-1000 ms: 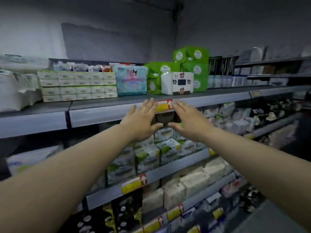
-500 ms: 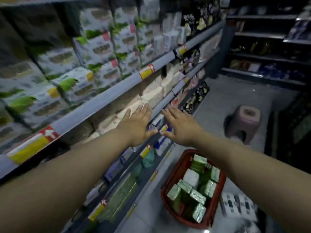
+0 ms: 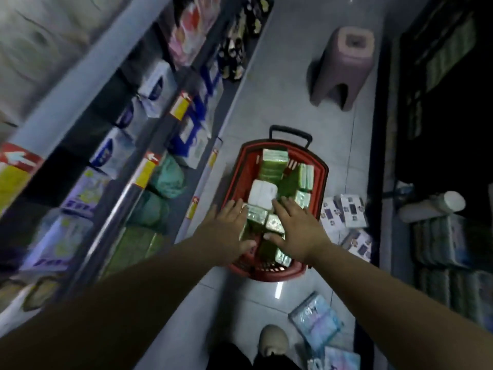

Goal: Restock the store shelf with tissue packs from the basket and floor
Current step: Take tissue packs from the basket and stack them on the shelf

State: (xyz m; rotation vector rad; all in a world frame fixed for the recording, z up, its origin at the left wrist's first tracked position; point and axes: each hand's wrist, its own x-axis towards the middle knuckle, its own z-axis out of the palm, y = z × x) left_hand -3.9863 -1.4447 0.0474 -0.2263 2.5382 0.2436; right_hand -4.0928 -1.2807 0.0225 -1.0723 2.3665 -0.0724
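Basket: the red basket [image 3: 266, 275] sits on the aisle floor, with green tissue packs [image 3: 272, 164] inside waiting to be shelved.
Floor: patterned packs [image 3: 344, 212] lie just right of the basket.
Hands: left hand [image 3: 226, 236] and right hand [image 3: 298, 231] are over the basket's near end, fingers straight and spread, gripping nothing.
Change: half a second ago both hands were level with the shelf [image 3: 128, 188] left of the basket; now they are down over it.

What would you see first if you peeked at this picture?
A red basket full of green tissue packs sits on the floor. The left hand and right hand hover open just over the packs. A pink stool stands beyond the basket.
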